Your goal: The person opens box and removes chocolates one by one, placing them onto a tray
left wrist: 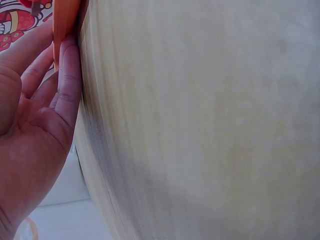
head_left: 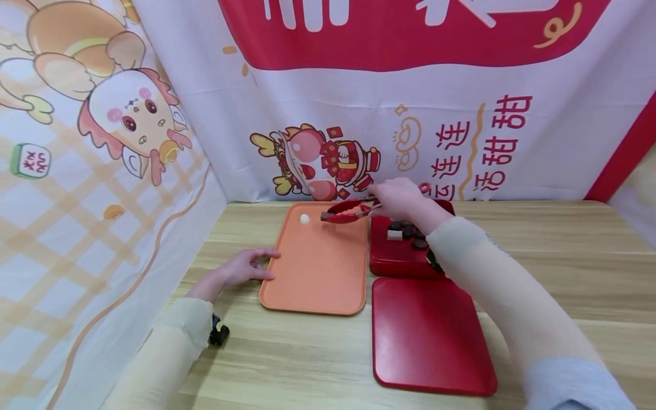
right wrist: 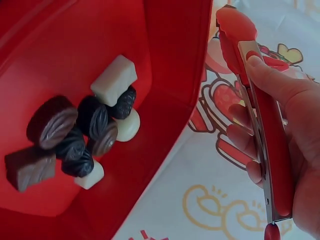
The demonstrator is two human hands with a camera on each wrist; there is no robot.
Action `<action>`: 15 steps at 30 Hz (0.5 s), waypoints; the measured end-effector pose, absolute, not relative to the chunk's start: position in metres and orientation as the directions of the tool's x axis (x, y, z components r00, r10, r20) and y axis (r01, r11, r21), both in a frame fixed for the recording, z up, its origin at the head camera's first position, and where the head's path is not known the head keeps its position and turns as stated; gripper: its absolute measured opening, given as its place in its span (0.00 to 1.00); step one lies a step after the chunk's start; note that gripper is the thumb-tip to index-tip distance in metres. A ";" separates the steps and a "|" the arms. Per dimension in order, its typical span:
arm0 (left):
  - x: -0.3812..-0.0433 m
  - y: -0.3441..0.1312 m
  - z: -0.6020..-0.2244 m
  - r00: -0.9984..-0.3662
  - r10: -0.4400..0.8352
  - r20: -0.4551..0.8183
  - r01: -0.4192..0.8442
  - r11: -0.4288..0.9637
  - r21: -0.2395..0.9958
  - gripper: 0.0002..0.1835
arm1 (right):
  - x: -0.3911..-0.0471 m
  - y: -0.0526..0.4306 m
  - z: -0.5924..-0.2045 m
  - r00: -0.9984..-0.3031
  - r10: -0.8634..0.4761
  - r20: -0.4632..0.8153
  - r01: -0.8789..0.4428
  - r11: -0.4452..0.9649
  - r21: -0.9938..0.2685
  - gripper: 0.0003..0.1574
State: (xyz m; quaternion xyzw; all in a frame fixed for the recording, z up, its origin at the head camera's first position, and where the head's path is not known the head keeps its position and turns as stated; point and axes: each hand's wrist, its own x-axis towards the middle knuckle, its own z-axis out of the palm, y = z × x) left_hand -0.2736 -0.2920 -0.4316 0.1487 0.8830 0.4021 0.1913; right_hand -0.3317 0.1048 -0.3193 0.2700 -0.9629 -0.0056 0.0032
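Note:
My right hand (head_left: pixel 397 199) grips red-handled tongs (right wrist: pixel 270 135) above the tray's upper right part. At the tongs' tip, a small brown chocolate (head_left: pixel 325 216) shows in the head view. My left hand (head_left: pixel 246 266) touches the left rim of an orange tray (head_left: pixel 318 273) with its thumb and fingers, which are spread apart. One white round piece (head_left: pixel 304 218) lies near the tray's upper left corner. Below the right wrist is a red box (right wrist: pixel 172 60) holding several dark chocolates (right wrist: pixel 52 121) and a white block-shaped piece (right wrist: pixel 114 80).
A red lid-like panel (head_left: pixel 430 336) lies flat in front of the box, right of the tray. All stand on a wooden table (head_left: pixel 287 359). A printed cloth (head_left: pixel 318 102) hangs behind the table, and another runs down the left side.

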 end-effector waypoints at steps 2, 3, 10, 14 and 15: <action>-0.274 -0.293 -0.433 -0.881 0.424 -0.211 0.120 0.631 0.767 0.33 | -0.335 0.101 -0.323 -0.861 -0.508 -0.011 -0.508 0.861 0.012 0.32; -0.274 -0.293 -0.433 -0.880 0.425 -0.210 0.119 0.626 0.770 0.33 | -0.337 0.100 -0.324 -0.863 -0.505 -0.015 -0.505 0.863 0.008 0.32; -0.272 -0.292 -0.433 -0.876 0.438 -0.201 0.116 0.597 0.794 0.33 | -0.349 0.096 -0.338 -0.871 -0.492 -0.007 -0.492 0.870 -0.024 0.32; -0.272 -0.291 -0.432 -0.882 0.417 -0.219 0.090 0.605 0.791 0.33 | -0.352 0.095 -0.342 -0.873 -0.487 -0.006 -0.486 0.872 -0.049 0.31; -0.272 -0.291 -0.432 -0.884 0.412 -0.222 0.085 0.607 0.790 0.33 | -0.353 0.094 -0.343 -0.874 -0.486 -0.009 -0.485 0.873 -0.053 0.30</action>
